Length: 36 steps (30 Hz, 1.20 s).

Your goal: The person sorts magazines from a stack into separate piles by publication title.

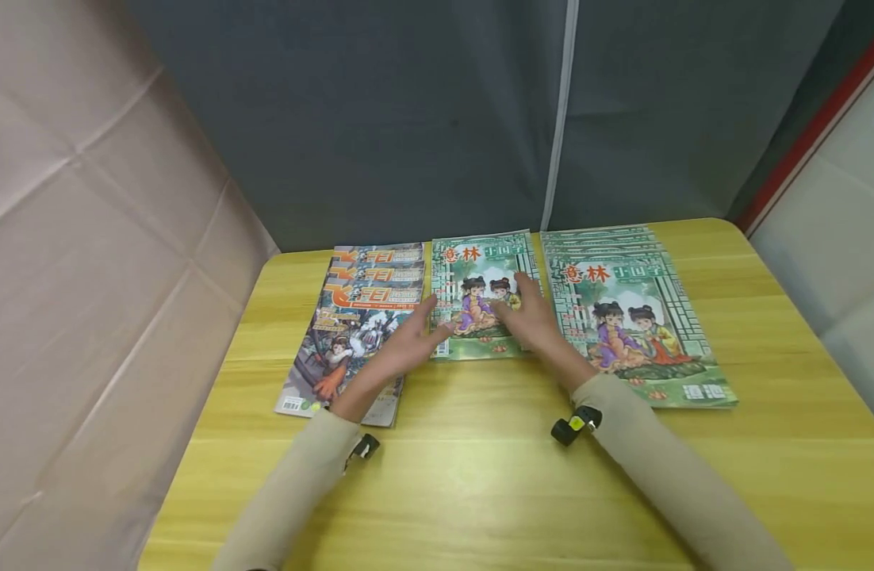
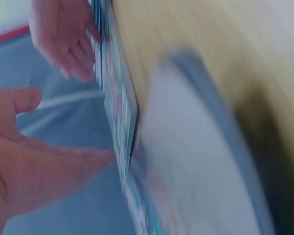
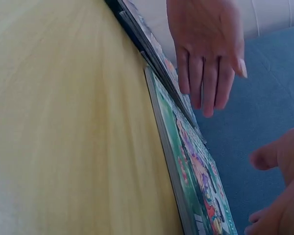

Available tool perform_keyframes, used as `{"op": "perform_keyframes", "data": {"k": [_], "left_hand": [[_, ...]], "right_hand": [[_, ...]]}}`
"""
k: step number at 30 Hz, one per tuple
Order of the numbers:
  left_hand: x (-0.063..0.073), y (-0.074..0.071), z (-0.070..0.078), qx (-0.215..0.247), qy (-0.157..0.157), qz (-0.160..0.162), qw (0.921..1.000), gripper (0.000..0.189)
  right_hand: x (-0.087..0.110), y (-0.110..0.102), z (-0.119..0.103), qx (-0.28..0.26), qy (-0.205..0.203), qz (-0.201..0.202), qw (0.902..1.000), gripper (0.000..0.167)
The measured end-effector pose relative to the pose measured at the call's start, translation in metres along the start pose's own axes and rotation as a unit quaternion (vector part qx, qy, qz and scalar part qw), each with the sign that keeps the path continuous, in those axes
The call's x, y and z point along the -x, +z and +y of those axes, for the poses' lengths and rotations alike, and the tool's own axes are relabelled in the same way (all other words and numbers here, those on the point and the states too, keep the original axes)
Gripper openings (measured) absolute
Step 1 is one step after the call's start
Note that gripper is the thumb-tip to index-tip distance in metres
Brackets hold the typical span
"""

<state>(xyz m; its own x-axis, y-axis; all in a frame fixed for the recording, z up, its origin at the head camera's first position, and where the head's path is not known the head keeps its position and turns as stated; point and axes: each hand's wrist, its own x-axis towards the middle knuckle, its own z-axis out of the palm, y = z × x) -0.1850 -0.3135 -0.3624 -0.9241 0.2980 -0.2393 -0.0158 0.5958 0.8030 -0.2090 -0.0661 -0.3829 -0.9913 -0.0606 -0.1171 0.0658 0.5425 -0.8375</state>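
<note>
A green magazine with two cartoon girls on its cover lies flat in the middle of the table's far side. My left hand is over its left edge, fingers extended and thumb apart. Over its right part, my right hand hovers with thumb and fingers spread. Nothing is held by either hand. In the right wrist view, the left hand shows straight fingers above the covers, with the right hand at lower right. The left wrist view has the left hand beside the magazine's edge.
Overlapping FEI magazines lie fanned at the left, partly beneath my left forearm. More green magazines are fanned at the right. A dark grey curtain rises behind the yellow wooden table, and a pale cloth wall stands at left.
</note>
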Motion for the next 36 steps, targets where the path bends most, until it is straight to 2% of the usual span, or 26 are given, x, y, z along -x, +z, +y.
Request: {"op": "perform_keyframes", "data": {"k": [3,8,11,13,17,20,23,29,32,34,36], "left_hand": [[-0.008,0.015,0.006,0.031,-0.019,-0.012,0.9993,0.093],[-0.021,0.029,0.009,0.025,-0.037,0.020,0.9988,0.103],[-0.028,0.031,0.009,0.026,-0.051,0.042,0.9975,0.106],[-0.030,0.031,0.010,0.050,-0.054,0.046,0.9962,0.106],[-0.033,0.029,0.013,0.092,-0.070,0.035,0.9927,0.108],[-0.038,0.026,0.015,0.126,-0.085,0.037,0.9877,0.107],[-0.041,0.020,0.017,0.177,-0.095,0.061,0.9777,0.105],[-0.046,0.005,0.017,0.276,-0.093,0.108,0.9505,0.099],[-0.051,0.001,0.015,0.318,-0.089,0.117,0.9367,0.091],[-0.053,-0.001,0.014,0.349,-0.084,0.110,0.9268,0.083],[-0.056,-0.001,0.012,0.365,-0.078,0.098,0.9227,0.075]], "right_hand": [[0.001,0.001,0.004,0.006,-0.003,0.014,0.9999,0.089],[0.004,0.002,0.005,-0.007,0.015,0.026,0.9995,0.097],[0.006,0.000,0.003,-0.010,0.033,0.013,0.9993,0.098],[0.006,-0.002,0.002,-0.011,0.041,0.002,0.9991,0.097],[0.006,-0.008,-0.001,-0.050,0.065,-0.018,0.9965,0.097],[0.007,-0.012,-0.002,-0.085,0.080,-0.032,0.9926,0.096],[0.007,-0.015,-0.003,-0.097,0.083,-0.040,0.9910,0.095],[0.006,-0.012,0.000,-0.077,0.073,-0.051,0.9931,0.095],[0.007,-0.011,0.000,-0.070,0.077,-0.054,0.9931,0.095],[0.007,-0.010,0.000,-0.071,0.079,-0.053,0.9930,0.095],[0.007,-0.009,0.000,-0.073,0.077,-0.051,0.9930,0.094]]}}
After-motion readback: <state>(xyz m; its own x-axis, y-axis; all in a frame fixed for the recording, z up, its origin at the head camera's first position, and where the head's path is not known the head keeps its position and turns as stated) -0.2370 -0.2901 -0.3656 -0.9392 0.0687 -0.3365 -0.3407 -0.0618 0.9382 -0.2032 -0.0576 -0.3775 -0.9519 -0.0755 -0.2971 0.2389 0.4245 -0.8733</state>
